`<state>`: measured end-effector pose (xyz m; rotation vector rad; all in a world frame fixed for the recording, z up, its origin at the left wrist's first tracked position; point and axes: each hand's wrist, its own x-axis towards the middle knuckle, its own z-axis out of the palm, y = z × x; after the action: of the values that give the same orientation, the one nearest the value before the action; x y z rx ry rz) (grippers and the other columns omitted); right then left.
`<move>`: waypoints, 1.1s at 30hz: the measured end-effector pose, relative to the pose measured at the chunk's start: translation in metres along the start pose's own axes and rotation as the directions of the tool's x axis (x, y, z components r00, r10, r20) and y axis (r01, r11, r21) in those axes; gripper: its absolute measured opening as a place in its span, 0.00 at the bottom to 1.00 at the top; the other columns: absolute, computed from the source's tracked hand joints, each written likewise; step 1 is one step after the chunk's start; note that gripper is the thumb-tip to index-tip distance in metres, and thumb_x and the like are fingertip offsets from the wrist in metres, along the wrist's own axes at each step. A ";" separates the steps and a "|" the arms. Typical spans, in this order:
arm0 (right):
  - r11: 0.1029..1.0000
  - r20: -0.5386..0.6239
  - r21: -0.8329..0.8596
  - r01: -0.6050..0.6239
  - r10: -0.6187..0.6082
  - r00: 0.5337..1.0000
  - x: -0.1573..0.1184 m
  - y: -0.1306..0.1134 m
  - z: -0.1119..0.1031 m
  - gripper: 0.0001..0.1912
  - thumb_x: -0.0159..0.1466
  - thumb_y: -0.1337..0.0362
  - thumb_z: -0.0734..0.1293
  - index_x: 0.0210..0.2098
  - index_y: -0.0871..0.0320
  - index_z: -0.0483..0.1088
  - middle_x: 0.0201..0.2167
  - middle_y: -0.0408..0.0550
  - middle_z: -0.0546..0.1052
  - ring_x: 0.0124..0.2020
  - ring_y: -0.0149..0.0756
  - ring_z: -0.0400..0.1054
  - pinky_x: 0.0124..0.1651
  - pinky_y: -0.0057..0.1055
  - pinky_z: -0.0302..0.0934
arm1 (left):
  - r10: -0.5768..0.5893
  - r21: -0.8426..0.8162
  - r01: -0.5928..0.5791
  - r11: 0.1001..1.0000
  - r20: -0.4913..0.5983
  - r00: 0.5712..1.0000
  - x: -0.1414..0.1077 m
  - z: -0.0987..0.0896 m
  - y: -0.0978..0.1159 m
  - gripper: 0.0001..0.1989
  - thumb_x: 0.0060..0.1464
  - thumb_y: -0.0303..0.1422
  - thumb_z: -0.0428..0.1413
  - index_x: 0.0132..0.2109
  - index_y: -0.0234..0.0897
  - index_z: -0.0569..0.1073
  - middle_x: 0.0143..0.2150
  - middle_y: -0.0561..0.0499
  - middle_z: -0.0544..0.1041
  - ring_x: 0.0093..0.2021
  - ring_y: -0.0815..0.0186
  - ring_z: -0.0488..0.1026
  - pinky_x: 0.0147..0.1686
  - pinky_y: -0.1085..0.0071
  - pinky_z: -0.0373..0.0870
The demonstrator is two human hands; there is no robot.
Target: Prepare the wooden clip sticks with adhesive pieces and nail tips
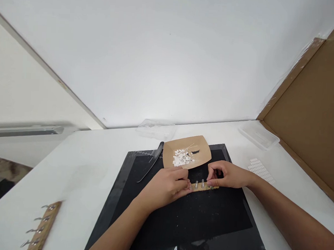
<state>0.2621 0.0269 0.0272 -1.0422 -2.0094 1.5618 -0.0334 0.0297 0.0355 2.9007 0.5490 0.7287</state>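
A narrow wooden strip (199, 186) lies across the black mat (195, 223), with small clear plastic pieces (202, 183) standing upright along it. My left hand (169, 183) is closed around the strip's left end, its fingertips beside the first clear pieces. At the strip's right part, my right hand (226, 174) has thumb and forefinger brought together in a pinch. Whatever sits between those fingertips is too small and covered to make out. Just behind the hands, a brown paper tray (203, 156) holds a pile of small white pieces (181, 158).
Left of the tray lies a black curved tool (150, 167). Another wooden strip with metal clips (46, 225) rests at the left front. A clear plastic lid (155, 129), a clear container (258, 135) and a white sticker sheet (261, 170) lie around the mat. Cardboard (311, 95) stands at right.
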 end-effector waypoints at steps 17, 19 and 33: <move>1.000 0.004 -0.012 0.002 -0.002 1.000 0.000 0.002 0.000 0.20 0.62 0.47 0.78 0.35 0.57 0.74 0.32 0.44 0.80 0.32 0.33 0.72 0.35 0.27 0.63 | 0.002 0.073 -0.003 0.997 0.017 1.000 0.005 -0.001 0.006 0.14 0.71 0.34 0.56 0.34 0.36 0.76 0.31 0.53 0.75 0.29 0.70 0.72 0.28 0.71 0.64; 1.000 0.003 -0.018 0.007 -0.007 1.000 0.000 0.002 -0.001 0.20 0.62 0.47 0.78 0.36 0.57 0.75 0.32 0.43 0.80 0.32 0.32 0.71 0.35 0.27 0.63 | 0.013 0.084 -0.013 0.996 0.012 1.000 0.004 0.000 0.006 0.14 0.70 0.33 0.56 0.34 0.36 0.76 0.32 0.52 0.75 0.29 0.70 0.73 0.28 0.72 0.64; 0.989 0.111 -0.121 0.081 -0.068 0.991 -0.005 0.001 -0.010 0.34 0.52 0.51 0.84 0.53 0.54 0.74 0.43 0.44 0.79 0.41 0.36 0.70 0.46 0.32 0.66 | 0.003 0.064 -0.005 0.998 0.032 0.999 0.001 0.002 0.003 0.08 0.68 0.35 0.58 0.40 0.37 0.77 0.40 0.49 0.77 0.34 0.69 0.76 0.32 0.73 0.69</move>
<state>0.2727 0.0301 0.0300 -0.9342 -2.2176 1.4984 -0.0305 0.0270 0.0346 2.9671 0.5730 0.6769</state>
